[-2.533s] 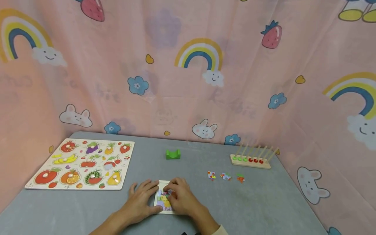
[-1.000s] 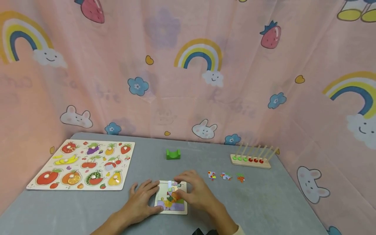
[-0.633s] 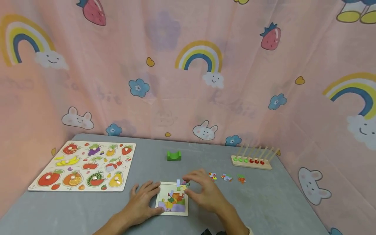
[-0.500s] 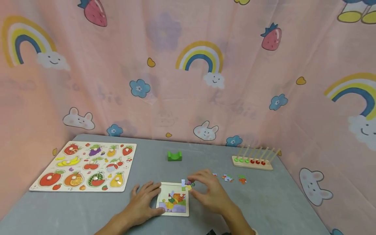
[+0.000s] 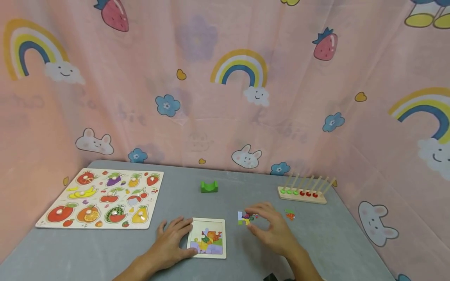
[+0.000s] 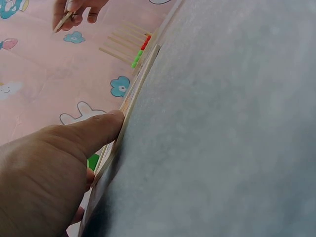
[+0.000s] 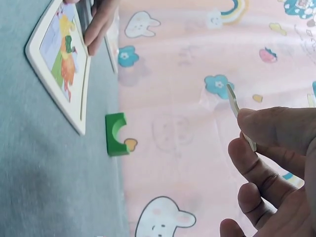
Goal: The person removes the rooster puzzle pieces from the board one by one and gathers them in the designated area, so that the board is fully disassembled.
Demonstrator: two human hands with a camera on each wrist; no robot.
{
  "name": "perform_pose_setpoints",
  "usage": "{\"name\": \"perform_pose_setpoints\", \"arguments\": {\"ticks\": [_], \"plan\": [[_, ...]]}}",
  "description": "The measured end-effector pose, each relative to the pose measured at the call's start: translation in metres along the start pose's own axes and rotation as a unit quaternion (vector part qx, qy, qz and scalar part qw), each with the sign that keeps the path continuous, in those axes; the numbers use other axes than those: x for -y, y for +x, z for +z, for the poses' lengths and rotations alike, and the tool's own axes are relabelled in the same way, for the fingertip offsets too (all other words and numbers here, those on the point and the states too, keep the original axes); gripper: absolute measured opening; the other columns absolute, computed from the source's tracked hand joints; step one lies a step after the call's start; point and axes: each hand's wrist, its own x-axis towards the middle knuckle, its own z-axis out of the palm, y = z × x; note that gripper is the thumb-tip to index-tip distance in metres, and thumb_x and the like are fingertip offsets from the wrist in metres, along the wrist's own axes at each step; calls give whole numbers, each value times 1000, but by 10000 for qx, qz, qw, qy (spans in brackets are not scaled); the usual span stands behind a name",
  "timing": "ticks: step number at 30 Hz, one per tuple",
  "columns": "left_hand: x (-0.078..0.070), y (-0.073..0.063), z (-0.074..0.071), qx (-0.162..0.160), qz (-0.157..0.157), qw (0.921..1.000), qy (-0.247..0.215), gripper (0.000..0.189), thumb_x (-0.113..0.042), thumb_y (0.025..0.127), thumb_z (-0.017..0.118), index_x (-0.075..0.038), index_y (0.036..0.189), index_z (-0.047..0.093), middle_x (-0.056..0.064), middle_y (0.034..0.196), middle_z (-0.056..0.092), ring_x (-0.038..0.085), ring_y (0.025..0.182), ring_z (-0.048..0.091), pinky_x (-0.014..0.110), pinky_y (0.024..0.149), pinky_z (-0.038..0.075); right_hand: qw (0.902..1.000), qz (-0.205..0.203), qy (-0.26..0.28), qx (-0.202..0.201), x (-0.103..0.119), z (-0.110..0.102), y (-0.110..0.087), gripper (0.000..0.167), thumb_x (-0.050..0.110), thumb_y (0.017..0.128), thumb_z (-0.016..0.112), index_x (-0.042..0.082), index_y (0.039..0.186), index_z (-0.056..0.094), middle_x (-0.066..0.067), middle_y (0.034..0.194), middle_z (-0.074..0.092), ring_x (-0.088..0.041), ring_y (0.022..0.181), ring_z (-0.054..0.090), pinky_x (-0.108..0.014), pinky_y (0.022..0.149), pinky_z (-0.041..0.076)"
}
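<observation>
A small jigsaw puzzle tray (image 5: 197, 226) with a pale wooden rim lies on the grey table, its lower part filled with joined pieces (image 5: 211, 246). My left hand (image 5: 171, 242) rests along its left side, and in the left wrist view the thumb (image 6: 101, 129) presses the rim, fingers fairly straight. To the right of the tray, raised above the table, my right hand (image 5: 275, 230) pinches a jigsaw piece (image 5: 241, 217) between thumb and fingers. In the right wrist view that piece (image 7: 233, 101) shows edge-on. Another loose piece (image 5: 290, 215) lies beyond the hand; others behind it are mostly hidden.
A fruit peg puzzle board (image 5: 96, 199) lies at the left. Behind the tray stands a green notched block (image 5: 209, 187). A wooden rack (image 5: 302, 195) with thin pegs and green and red beads is at the back right. A pink patterned curtain (image 5: 197, 128) encloses the table.
My right hand has lifted a jigsaw piece off the tray and carried it to the right, uncovering the tray and covering loose pieces. The left hand has stayed on the tray.
</observation>
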Motion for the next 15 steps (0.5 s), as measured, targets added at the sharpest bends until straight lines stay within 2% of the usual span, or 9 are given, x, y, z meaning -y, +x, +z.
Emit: {"name": "perform_pose_setpoints", "arguments": {"ticks": [4, 10, 15], "plan": [[0, 0, 0, 27, -4, 10000, -30, 73, -46, 75, 79, 3, 125, 61, 12, 139, 50, 40, 132, 34, 67, 97, 6, 9999, -29, -107, -71, -8, -5, -4, 36, 10, 81, 79, 14, 115, 69, 7, 109, 64, -15, 103, 52, -35, 82, 46], [0, 0, 0, 20, 16, 10000, -8, 73, -47, 75, 79, 4, 125, 61, 11, 138, 50, 40, 132, 35, 68, 96, 7, 9987, 499, -10, 22, -16, -12, -9, 36, 15, 82, 78, 13, 117, 69, 11, 113, 62, -14, 109, 50, -38, 87, 45], [0, 0, 0, 21, -9, 10000, 10, 72, -45, 75, 79, 3, 125, 61, 11, 139, 50, 40, 132, 35, 67, 97, 6, 9972, 737, 136, 62, -27, -15, -14, 35, 11, 82, 77, 8, 116, 68, 8, 111, 62, -15, 106, 50, -42, 85, 45]]}}
